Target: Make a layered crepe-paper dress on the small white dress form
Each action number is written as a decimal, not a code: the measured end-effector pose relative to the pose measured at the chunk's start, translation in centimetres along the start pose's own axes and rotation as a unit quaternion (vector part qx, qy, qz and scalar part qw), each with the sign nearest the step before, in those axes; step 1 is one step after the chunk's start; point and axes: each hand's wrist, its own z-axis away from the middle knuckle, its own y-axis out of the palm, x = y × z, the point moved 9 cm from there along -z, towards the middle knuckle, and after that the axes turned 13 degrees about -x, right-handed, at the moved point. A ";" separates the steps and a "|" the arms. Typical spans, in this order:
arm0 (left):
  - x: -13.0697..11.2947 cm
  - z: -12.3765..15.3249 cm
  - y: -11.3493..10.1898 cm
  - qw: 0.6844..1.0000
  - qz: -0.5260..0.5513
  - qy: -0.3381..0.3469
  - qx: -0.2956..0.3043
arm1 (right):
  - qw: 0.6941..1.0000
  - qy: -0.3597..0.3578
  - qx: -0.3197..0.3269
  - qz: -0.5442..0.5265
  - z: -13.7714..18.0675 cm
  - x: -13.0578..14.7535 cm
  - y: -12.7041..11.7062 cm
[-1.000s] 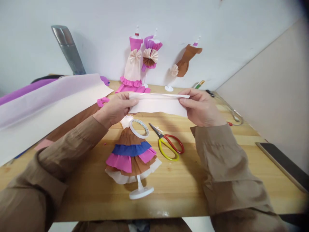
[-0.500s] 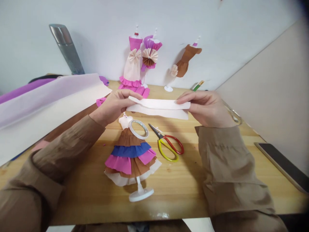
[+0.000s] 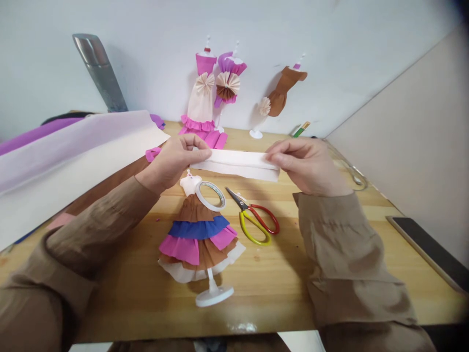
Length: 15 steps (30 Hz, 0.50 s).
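Note:
A white strip of crepe paper (image 3: 238, 164), folded over along its upper edge, is stretched level above the table between both hands. My left hand (image 3: 179, 159) pinches its left end between thumb and fingers. At the other end my right hand (image 3: 306, 164) pinches the fold the same way. Below the strip lies a small mannequin on a stand, wearing a tiered paper skirt (image 3: 200, 237) in brown, blue, pink and white. A roll of tape (image 3: 210, 196) rests on its upper part. Scissors (image 3: 252, 220) with one red and one yellow handle lie to the right of it.
Large crepe paper sheets (image 3: 80, 156) cover the table's left side. Against the wall stand a grey bottle (image 3: 100, 73) and several dressed mannequins, among them a brown-dressed one (image 3: 282, 93). A phone (image 3: 428, 252) lies at the right, near a cable (image 3: 357, 178).
The upper edge of the strip is pressed flatter, and its fold lies more even. My left thumb has moved onto the front of the fold; my right thumb has also come forward.

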 end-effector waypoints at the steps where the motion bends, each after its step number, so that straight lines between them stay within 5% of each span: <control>1: 0.0 0.1 0.0 1.000 -0.006 0.005 -0.003 | 1.000 0.001 -0.004 0.007 0.0 -0.1 0.1; 15: 0.6 -0.4 -0.6 0.999 -0.022 -0.012 -0.026 | 0.997 -0.001 -0.047 0.060 0.1 -0.1 -0.3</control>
